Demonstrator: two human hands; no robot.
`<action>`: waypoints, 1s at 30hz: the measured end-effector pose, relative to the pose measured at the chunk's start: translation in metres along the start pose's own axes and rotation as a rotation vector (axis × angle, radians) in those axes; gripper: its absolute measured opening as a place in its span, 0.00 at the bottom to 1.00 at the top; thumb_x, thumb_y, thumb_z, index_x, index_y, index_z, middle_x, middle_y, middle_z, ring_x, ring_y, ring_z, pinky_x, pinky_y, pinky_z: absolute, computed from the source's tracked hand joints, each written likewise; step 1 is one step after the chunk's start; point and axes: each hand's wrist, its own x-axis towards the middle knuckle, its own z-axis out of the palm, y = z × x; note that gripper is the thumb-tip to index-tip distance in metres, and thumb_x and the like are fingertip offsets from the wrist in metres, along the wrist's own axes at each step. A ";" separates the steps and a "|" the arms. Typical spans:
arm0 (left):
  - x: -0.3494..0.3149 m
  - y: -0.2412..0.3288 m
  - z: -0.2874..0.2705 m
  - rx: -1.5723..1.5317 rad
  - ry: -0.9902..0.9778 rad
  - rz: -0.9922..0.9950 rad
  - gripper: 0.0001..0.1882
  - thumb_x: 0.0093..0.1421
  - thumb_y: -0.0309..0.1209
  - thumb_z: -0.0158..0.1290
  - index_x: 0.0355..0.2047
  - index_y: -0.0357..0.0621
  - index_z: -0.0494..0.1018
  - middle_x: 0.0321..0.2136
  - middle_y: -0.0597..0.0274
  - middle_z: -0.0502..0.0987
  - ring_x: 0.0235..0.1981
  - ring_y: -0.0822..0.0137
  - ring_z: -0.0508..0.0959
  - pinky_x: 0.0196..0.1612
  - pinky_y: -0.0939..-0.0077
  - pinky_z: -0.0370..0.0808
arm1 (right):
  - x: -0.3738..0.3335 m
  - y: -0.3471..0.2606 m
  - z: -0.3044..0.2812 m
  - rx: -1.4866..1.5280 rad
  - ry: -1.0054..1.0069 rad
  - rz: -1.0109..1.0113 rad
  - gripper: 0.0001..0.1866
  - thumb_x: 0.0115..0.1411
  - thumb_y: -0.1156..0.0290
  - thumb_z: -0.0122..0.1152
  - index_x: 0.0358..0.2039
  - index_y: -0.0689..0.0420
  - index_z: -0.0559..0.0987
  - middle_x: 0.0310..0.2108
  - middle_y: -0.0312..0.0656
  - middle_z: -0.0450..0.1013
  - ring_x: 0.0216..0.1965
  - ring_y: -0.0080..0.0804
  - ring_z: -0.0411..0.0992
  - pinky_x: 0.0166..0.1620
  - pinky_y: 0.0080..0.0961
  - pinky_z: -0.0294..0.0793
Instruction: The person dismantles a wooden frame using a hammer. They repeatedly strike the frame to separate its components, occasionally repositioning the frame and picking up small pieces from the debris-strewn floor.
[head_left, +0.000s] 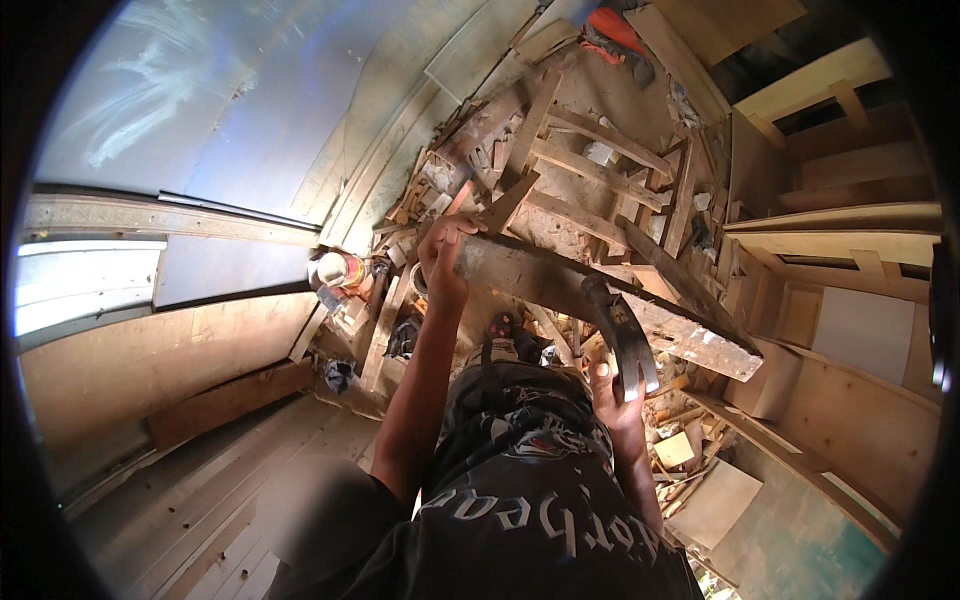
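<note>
A long, worn wooden plank [530,274] slants in front of me, from upper left down to the right. My left hand [445,258] is closed around its left end, fingers over the upper edge. At the right part of the plank is a claw hammer [622,335], its dark curved head seen from above with the claw toward me. My right hand [617,400] is closed on the hammer just below the head, thumb up beside the claw. The hammer's handle is hidden. Whether the hammer head touches the plank I cannot tell.
A slatted wooden frame [592,168] lies on the littered ground ahead. Open wooden cabinets [850,330] stand at the right. Scrap wood [675,450] lies by my right arm. A white bucket [335,268], a plywood panel [180,345] and a large grey sheet [230,110] are at the left.
</note>
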 end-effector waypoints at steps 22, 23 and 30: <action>0.006 0.015 -0.005 -0.056 -0.184 -0.199 0.10 0.54 0.33 0.52 0.25 0.46 0.61 0.46 0.47 0.77 0.58 0.54 0.68 0.65 0.56 0.53 | -0.013 0.022 -0.006 0.062 0.001 0.105 0.15 0.66 0.62 0.54 0.38 0.64 0.76 0.31 0.47 0.72 0.30 0.40 0.72 0.35 0.32 0.71; 0.008 0.016 -0.004 -0.029 -0.186 -0.199 0.10 0.54 0.34 0.52 0.26 0.45 0.62 0.47 0.47 0.77 0.58 0.54 0.68 0.65 0.57 0.54 | -0.012 0.023 -0.005 0.052 0.017 0.124 0.16 0.66 0.61 0.54 0.37 0.63 0.76 0.30 0.46 0.72 0.29 0.38 0.71 0.33 0.33 0.70; 0.013 0.052 0.013 0.207 -0.157 -0.362 0.20 0.66 0.39 0.43 0.45 0.35 0.73 0.47 0.51 0.78 0.51 0.64 0.72 0.58 0.71 0.62 | -0.008 0.039 -0.012 0.009 -0.056 0.149 0.17 0.67 0.60 0.52 0.28 0.60 0.75 0.22 0.39 0.68 0.23 0.31 0.66 0.27 0.28 0.64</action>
